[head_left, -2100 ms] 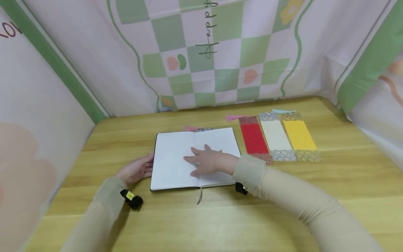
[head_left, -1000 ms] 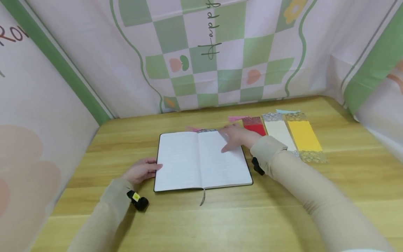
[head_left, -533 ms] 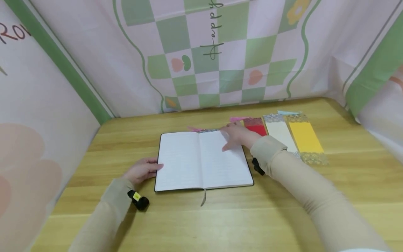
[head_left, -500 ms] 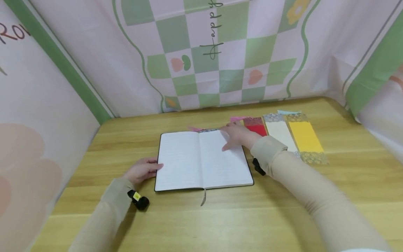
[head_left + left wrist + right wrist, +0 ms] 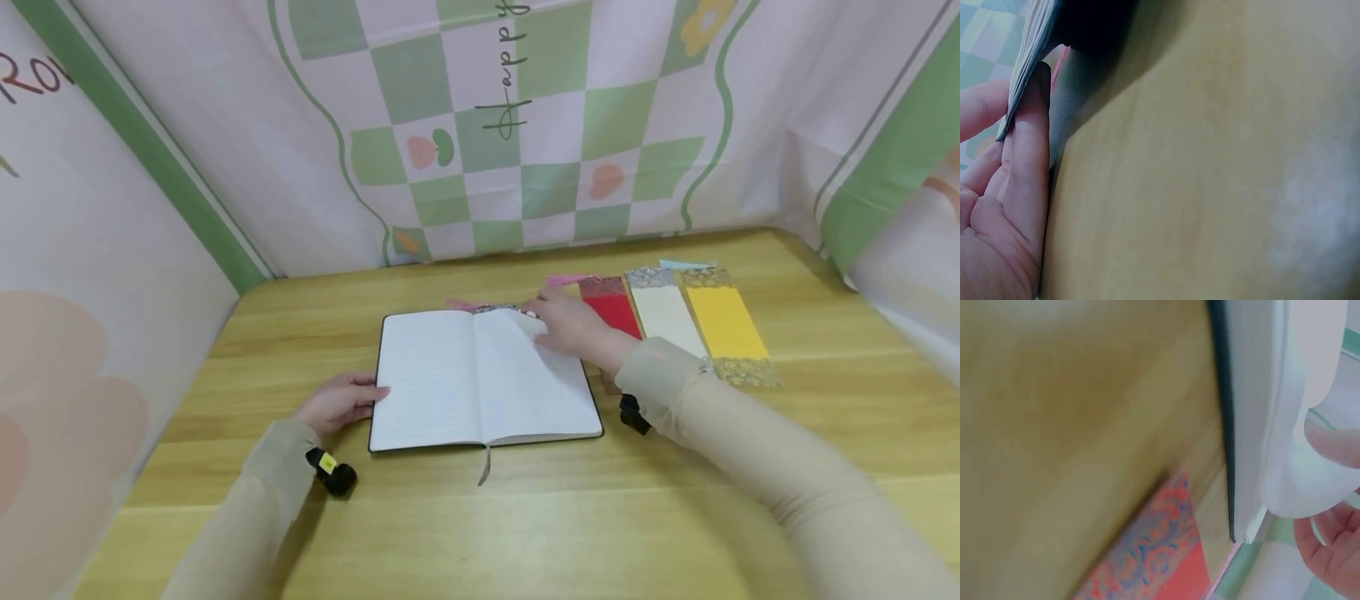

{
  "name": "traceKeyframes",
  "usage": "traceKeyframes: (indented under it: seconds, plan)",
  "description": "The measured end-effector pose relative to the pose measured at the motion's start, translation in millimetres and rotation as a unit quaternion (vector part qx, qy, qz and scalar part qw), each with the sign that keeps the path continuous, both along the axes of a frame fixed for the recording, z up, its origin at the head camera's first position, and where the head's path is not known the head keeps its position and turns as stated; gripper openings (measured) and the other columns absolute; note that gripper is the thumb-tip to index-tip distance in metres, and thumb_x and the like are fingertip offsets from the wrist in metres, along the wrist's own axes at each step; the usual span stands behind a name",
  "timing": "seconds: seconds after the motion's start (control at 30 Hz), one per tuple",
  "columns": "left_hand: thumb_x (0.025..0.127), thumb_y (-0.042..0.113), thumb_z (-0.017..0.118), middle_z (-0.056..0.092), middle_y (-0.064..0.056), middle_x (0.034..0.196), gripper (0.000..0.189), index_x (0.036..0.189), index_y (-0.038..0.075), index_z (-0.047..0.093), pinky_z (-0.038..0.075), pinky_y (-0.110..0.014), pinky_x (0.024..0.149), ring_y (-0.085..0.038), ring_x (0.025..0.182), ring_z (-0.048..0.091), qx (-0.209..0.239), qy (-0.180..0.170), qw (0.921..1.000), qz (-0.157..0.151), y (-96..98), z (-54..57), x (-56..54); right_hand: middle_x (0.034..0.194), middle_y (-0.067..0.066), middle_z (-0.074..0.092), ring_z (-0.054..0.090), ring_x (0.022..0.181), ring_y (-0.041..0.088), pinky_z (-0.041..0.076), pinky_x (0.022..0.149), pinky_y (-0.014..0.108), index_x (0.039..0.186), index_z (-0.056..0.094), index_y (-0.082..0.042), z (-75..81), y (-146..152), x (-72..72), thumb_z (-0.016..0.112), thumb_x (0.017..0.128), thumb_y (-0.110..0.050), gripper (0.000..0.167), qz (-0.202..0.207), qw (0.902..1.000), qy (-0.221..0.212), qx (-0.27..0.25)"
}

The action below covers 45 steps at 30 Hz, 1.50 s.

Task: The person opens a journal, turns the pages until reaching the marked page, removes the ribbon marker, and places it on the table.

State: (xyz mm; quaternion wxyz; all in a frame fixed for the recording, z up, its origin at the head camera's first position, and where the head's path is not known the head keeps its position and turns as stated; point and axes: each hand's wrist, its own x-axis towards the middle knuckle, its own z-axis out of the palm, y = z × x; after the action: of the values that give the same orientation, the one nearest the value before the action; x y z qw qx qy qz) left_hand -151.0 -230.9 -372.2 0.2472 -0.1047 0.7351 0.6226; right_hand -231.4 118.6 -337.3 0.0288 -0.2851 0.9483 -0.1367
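Note:
An open lined notebook (image 5: 427,375) lies on the wooden table, a grey ribbon (image 5: 484,468) hanging from its spine. My left hand (image 5: 335,404) grips its left edge, thumb on the page and fingers under the cover; the left wrist view shows that edge raised slightly. At the upper right corner, my right hand (image 5: 573,323) pinches a page. In the right wrist view the page (image 5: 1288,494) curls up between thumb and fingers, away from the stack beneath. Behind the top edge peeks a patterned bookmark end (image 5: 497,309) with a pink tassel (image 5: 465,303); the notebook hides the remainder.
Right of the notebook lie a red bookmark (image 5: 617,315), partly covered by my right hand and wrist, a white bookmark (image 5: 667,317) and a yellow bookmark (image 5: 723,321). A checkered curtain (image 5: 517,192) hangs along the table's back edge (image 5: 337,275).
My right hand went from lying spread over the middle of the pages to the upper right corner, where it now lifts a page. My left thumb came onto the left page.

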Motion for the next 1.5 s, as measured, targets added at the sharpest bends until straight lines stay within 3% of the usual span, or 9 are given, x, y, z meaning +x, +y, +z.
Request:
traceKeyframes:
  seconds: [0.17,0.37,0.67,0.9,1.0,1.13,1.27,1.5]
  plan:
    - [0.091,0.007,0.060,0.061,0.005,0.089,0.046,0.128,-0.013,0.042,0.050,-0.019,0.074,-0.005,0.079,0.059,0.004,0.003,1.0000,-0.002,-1.9,0.9,-0.1,0.114,0.018,0.062,0.060,0.098,0.029,0.051,0.085,0.045,0.121,0.059,0.002,3.1,1.3,3.0,0.061,0.086,0.001,0.034,-0.011,0.9982,0.002,-0.059]
    - [0.091,0.007,0.061,0.061,0.004,0.090,0.042,0.125,-0.011,0.045,0.050,-0.020,0.074,-0.005,0.079,0.059,0.004,0.001,1.0000,0.001,-3.9,1.1,-0.5,0.102,0.017,0.066,0.059,0.082,0.026,0.053,0.079,0.044,0.114,0.061,0.001,5.0,-0.6,2.0,0.064,0.086,-0.001,0.028,-0.042,0.9954,0.015,-0.085]
    - [0.091,0.009,0.061,0.059,0.002,0.094,0.043,0.126,-0.009,0.045,0.049,-0.020,0.073,-0.006,0.079,0.057,-0.015,-0.004,0.9997,0.018,-3.5,1.0,-1.1,0.107,0.016,0.067,0.064,0.087,0.027,0.054,0.080,0.042,0.122,0.058,-0.003,2.6,-0.2,-0.6,0.066,0.085,-0.003,0.037,-0.065,0.9947,0.003,-0.079]
    - [0.091,0.011,0.061,0.060,-0.003,0.104,0.050,0.132,-0.010,0.042,0.049,-0.020,0.075,-0.006,0.083,0.057,-0.023,-0.008,0.9996,0.016,-3.3,0.6,-2.5,0.103,0.018,0.067,0.065,0.089,0.029,0.054,0.081,0.044,0.126,0.054,-0.003,-0.3,4.9,-5.3,0.066,0.086,-0.003,0.042,-0.074,0.9940,-0.008,-0.081]
    - [0.092,0.011,0.061,0.059,-0.006,0.111,0.051,0.134,-0.010,0.041,0.049,-0.020,0.076,-0.007,0.085,0.057,-0.028,-0.009,0.9994,0.018,-3.5,-0.1,-3.3,0.120,0.021,0.061,0.058,0.109,0.034,0.048,0.092,0.047,0.132,0.049,-0.001,-1.6,6.3,-11.1,0.069,0.084,-0.007,0.052,-0.065,0.9947,-0.040,-0.068]
    - [0.092,0.011,0.061,0.058,-0.006,0.109,0.051,0.133,-0.010,0.041,0.049,-0.020,0.076,-0.007,0.085,0.057,-0.028,-0.008,0.9994,0.017,-3.8,0.0,-3.3,0.145,0.024,0.037,0.033,0.134,0.040,0.035,0.106,0.053,0.142,0.037,-0.002,-3.8,4.2,-21.2,0.078,0.078,-0.022,0.078,-0.045,0.9933,-0.102,-0.032]
    - [0.092,0.010,0.060,0.059,-0.001,0.102,0.050,0.133,-0.011,0.041,0.049,-0.020,0.075,-0.006,0.082,0.057,-0.024,-0.007,0.9997,0.007,-3.5,0.7,-3.1,0.146,0.026,0.034,0.028,0.136,0.043,0.030,0.108,0.055,0.144,0.036,-0.002,-6.1,-1.5,-28.9,0.082,0.071,-0.039,0.093,-0.025,0.9930,-0.113,0.022]
    - [0.092,0.009,0.060,0.059,-0.002,0.103,0.050,0.133,-0.010,0.041,0.049,-0.020,0.076,-0.006,0.083,0.057,-0.023,-0.009,0.9997,0.006,-1.3,-0.4,-4.1,0.143,0.026,0.039,0.028,0.135,0.046,0.025,0.110,0.058,0.142,0.041,-0.006,-6.3,-12.5,-31.5,0.080,0.070,-0.049,0.093,0.000,0.9908,-0.107,0.083]
